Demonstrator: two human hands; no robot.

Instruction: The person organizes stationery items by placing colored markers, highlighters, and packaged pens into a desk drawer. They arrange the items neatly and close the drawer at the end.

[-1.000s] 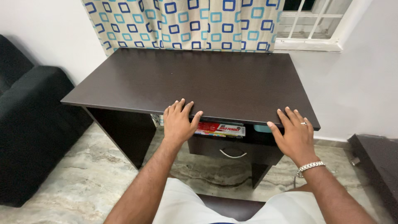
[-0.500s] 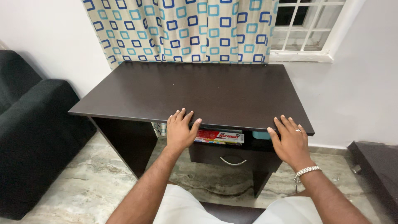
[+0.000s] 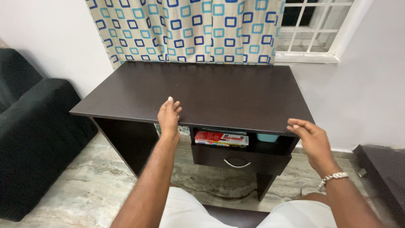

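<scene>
the dark brown desk [image 3: 228, 90] stands against the white wall, under a curtain [image 3: 185, 29] with blue and light blue squares and beside a window [image 3: 310, 27] with white bars. the left hand [image 3: 168, 116] is turned on its side at the front edge of the desk top, left of the middle; the fingers are loosely open and point away from the person, and it holds nothing. if it touches the edge or only hovers just over it, i cannot tell. the right hand [image 3: 311, 137] is near the front right corner of the desk, a little in front of the edge and apart from it. its fingers are half curled, with the thumb close to them, but nothing is between them. a silver bracelet [image 3: 332, 179] is on the right wrist.

under the desk top there is an open shelf with a flat red and yellow box [image 3: 221, 138] and a light blue thing [image 3: 267, 137] beside it. below the shelf is a drawer [image 3: 236, 160] with a curved metal handle, closed. a black sofa [image 3: 33, 126] stands at the left, on a marbled stone floor [image 3: 84, 190].
</scene>
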